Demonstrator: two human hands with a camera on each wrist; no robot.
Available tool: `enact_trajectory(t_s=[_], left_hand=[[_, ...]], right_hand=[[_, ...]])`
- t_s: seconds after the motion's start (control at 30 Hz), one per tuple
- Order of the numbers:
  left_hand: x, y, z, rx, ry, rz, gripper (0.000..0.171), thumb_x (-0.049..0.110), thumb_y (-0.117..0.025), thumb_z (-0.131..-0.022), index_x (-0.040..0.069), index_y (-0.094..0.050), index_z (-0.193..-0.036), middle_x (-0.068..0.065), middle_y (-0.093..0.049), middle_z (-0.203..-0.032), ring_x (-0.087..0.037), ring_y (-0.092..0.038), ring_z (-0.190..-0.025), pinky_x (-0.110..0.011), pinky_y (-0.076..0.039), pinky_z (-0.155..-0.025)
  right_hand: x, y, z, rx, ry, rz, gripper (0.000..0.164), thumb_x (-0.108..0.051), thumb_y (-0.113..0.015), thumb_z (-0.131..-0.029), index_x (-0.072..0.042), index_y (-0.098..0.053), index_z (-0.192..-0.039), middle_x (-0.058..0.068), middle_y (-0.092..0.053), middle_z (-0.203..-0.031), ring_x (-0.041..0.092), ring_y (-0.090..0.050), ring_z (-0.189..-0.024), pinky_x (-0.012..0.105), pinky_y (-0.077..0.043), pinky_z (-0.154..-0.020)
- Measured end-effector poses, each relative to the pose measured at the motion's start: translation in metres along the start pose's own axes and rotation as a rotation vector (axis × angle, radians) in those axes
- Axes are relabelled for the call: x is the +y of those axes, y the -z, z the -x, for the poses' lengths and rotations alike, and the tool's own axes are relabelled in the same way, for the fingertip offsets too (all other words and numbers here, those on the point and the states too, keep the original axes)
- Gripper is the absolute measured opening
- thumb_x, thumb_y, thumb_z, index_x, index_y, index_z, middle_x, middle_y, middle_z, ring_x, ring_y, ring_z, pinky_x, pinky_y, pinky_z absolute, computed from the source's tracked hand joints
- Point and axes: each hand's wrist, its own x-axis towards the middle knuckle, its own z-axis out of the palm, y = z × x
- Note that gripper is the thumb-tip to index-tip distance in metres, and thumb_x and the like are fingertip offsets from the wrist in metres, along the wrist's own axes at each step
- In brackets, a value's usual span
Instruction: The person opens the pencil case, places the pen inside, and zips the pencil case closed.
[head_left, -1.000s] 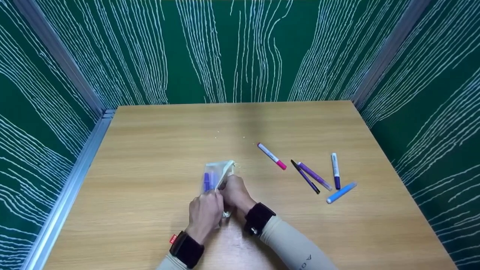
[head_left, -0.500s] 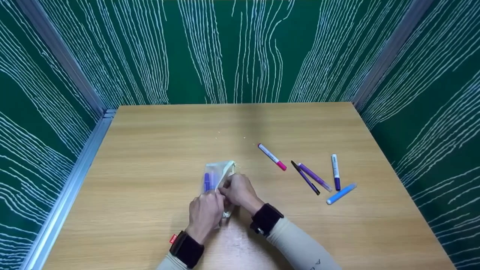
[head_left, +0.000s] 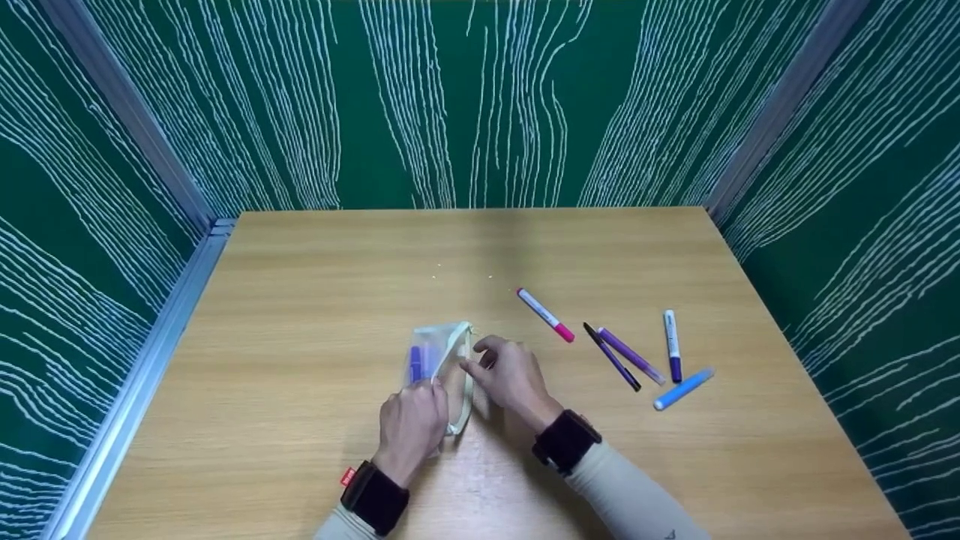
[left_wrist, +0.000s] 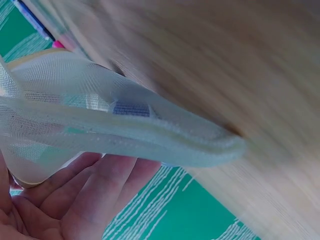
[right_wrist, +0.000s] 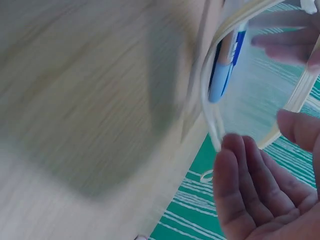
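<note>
A translucent mesh zip pouch (head_left: 442, 337) stands near the middle front of the table, its zipper mouth spread toward the right. My left hand (head_left: 412, 420) grips its near side, and in the left wrist view the fingers (left_wrist: 100, 190) lie against the mesh. Purple pens (head_left: 415, 364) show through the mesh, and a blue-and-white marker (right_wrist: 225, 65) is inside in the right wrist view. My right hand (head_left: 514, 375) is beside the mouth with fingers loosely bent and nothing between them; whether the fingertips touch the rim, I cannot tell.
Right of the pouch lie a pink-capped marker (head_left: 545, 315), a black-and-purple pen (head_left: 611, 356), a purple pen (head_left: 631, 355), a white marker with a dark purple cap (head_left: 672, 345) and a blue marker (head_left: 683, 388). Green patterned walls (head_left: 525, 105) border the table (head_left: 315, 300).
My right hand has come out of the pouch's mouth and moved right, its fingers loosening. The mouth shows wider now. My left hand keeps its place on the pouch.
</note>
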Motion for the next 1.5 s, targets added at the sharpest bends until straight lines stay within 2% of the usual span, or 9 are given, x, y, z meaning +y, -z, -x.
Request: enact_trajectory(t_s=[0.13, 0.27, 0.5, 0.63, 0.87, 1.27, 1.5], left_hand=[[-0.001, -0.001, 0.0, -0.003, -0.005, 0.008, 0.04, 0.015, -0.048, -0.093, 0.02, -0.037, -0.055, 0.005, -0.037, -0.047, -0.011, -0.038, -0.037, -0.027, -0.033, -0.034], [-0.001, -0.001, 0.0, 0.0, -0.012, 0.011, 0.039, 0.015, -0.048, -0.092, 0.02, -0.037, -0.055, 0.005, -0.037, -0.047, -0.011, -0.039, -0.036, -0.027, -0.033, -0.034], [-0.002, -0.002, 0.002, 0.009, -0.001, 0.019, 0.04, 0.015, -0.048, -0.091, 0.019, -0.036, -0.054, 0.006, -0.032, -0.047, -0.01, -0.036, -0.038, -0.028, -0.034, -0.033], [-0.002, -0.002, 0.002, -0.008, 0.0, 0.028, 0.039, 0.015, -0.049, -0.092, 0.02, -0.037, -0.055, 0.007, -0.033, -0.047, -0.009, -0.035, -0.037, -0.025, -0.032, -0.033], [-0.002, -0.002, 0.002, -0.037, 0.005, 0.04, 0.039, 0.015, -0.049, -0.093, 0.021, -0.038, -0.056, 0.007, -0.034, -0.048, -0.008, -0.034, -0.036, -0.022, -0.03, -0.034], [-0.001, -0.001, 0.002, -0.007, 0.003, 0.016, 0.038, 0.016, -0.048, -0.092, 0.02, -0.039, -0.056, 0.005, -0.036, -0.047, -0.013, -0.04, -0.036, -0.027, -0.033, -0.033], [-0.002, -0.001, 0.002, 0.033, -0.02, 0.004, 0.037, 0.015, -0.049, -0.09, 0.019, -0.039, -0.055, 0.002, -0.042, -0.046, -0.014, -0.046, -0.036, -0.028, -0.036, -0.033]], right_hand=[[0.009, 0.008, 0.0, 0.078, 0.023, 0.005, 0.032, -0.037, -0.077, -0.078, -0.01, -0.07, -0.095, -0.004, -0.067, -0.071, 0.009, -0.062, -0.062, 0.024, -0.05, -0.055], [0.019, 0.015, 0.0, 0.115, 0.014, 0.041, 0.03, -0.039, -0.077, -0.078, -0.013, -0.071, -0.094, -0.002, -0.069, -0.076, 0.011, -0.063, -0.066, 0.027, -0.051, -0.059], [0.04, 0.026, 0.0, 0.188, 0.071, 0.124, 0.033, -0.037, -0.081, -0.074, -0.012, -0.072, -0.093, 0.005, -0.072, -0.09, 0.02, -0.068, -0.078, 0.034, -0.054, -0.065], [0.048, 0.034, -0.003, 0.167, 0.034, 0.159, 0.04, -0.034, -0.083, -0.071, -0.01, -0.071, -0.1, 0.008, -0.071, -0.097, 0.026, -0.068, -0.086, 0.038, -0.055, -0.07], [0.061, 0.046, -0.013, 0.17, 0.011, 0.223, 0.047, -0.031, -0.085, -0.068, -0.007, -0.071, -0.106, 0.013, -0.07, -0.099, 0.03, -0.064, -0.088, 0.04, -0.053, -0.073], [0.081, 0.051, -0.033, 0.179, -0.025, 0.334, 0.047, -0.027, -0.086, -0.065, -0.007, -0.072, -0.105, 0.011, -0.067, -0.088, 0.032, -0.059, -0.08, 0.044, -0.047, -0.07], [0.089, 0.049, -0.042, 0.186, 0.007, 0.418, 0.038, -0.022, -0.084, -0.066, -0.005, -0.072, -0.098, 0.013, -0.067, -0.086, 0.036, -0.059, -0.079, 0.049, -0.046, -0.067]])
